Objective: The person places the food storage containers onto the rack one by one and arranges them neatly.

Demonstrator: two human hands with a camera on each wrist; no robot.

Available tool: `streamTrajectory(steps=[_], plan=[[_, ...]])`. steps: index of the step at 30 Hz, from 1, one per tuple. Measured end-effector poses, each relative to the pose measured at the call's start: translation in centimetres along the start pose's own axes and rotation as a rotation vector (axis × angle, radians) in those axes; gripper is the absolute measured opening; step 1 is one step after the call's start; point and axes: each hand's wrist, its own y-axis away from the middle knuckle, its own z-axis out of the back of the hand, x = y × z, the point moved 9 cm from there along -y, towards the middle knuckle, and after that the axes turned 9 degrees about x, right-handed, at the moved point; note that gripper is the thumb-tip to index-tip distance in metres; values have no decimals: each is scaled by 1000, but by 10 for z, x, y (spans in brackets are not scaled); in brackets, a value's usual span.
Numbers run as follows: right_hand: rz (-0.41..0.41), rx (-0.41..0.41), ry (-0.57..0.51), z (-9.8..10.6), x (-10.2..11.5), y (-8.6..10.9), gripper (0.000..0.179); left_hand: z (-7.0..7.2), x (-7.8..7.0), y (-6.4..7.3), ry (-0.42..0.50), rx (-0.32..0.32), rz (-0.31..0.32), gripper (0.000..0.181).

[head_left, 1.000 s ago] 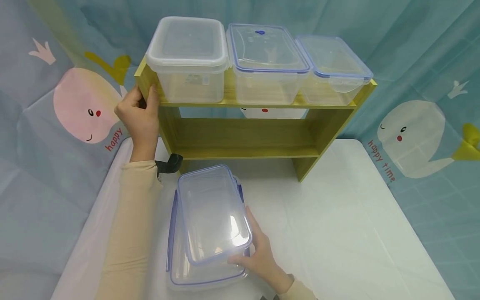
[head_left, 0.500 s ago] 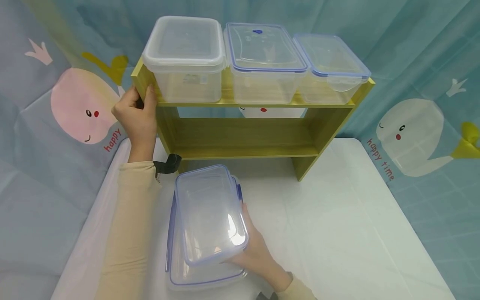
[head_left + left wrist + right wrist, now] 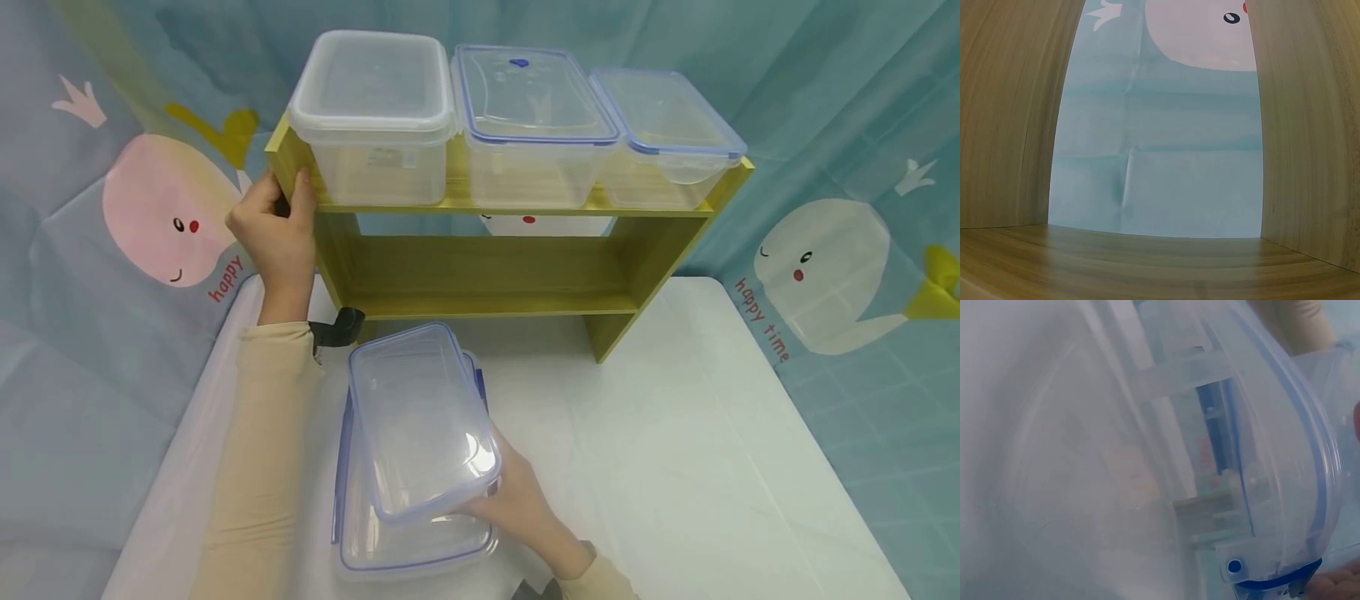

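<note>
At the upper left, my left hand (image 3: 276, 237) grips the top of the left side panel (image 3: 294, 162) of a yellow wooden shelf (image 3: 487, 271). My right hand (image 3: 517, 500) holds the lower right side of a clear plastic food container (image 3: 427, 417) with a blue-edged lid. Its thumb and some fingers are hidden by the box. That container stands askew over a larger clear food container (image 3: 420, 550) with blue side clips; whether the two touch, I cannot tell. Close up in the right wrist view are clear plastic walls and a blue clip (image 3: 1275, 575).
Three lidded clear containers stand along the shelf top: a white-lidded one (image 3: 375, 92), a middle one with a blue lid edge (image 3: 536, 100) and a smaller one (image 3: 667, 117). White cloth covers the table (image 3: 705, 433). A printed curtain (image 3: 862, 108) hangs behind.
My right hand has shifted its hold, its thumb going out of sight beneath the smaller container. That container has moved slightly up and back. The left hand stays on the shelf panel.
</note>
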Motion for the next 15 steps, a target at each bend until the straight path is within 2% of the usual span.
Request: streamTrajectory(steps=[3, 7, 10, 15], plan=[[42, -9, 11, 2, 4, 1, 101, 0, -1, 0, 6, 0, -9, 18], [146, -27, 40, 2, 9, 2, 99, 0, -4, 0, 6, 2, -34, 21], [225, -45, 46, 1, 14, 5, 97, 0, -3, 0, 7, 1, -25, 20], [259, -91, 11, 2, 12, 12, 82, 0, 0, 0, 2, 0, 12, 17]])
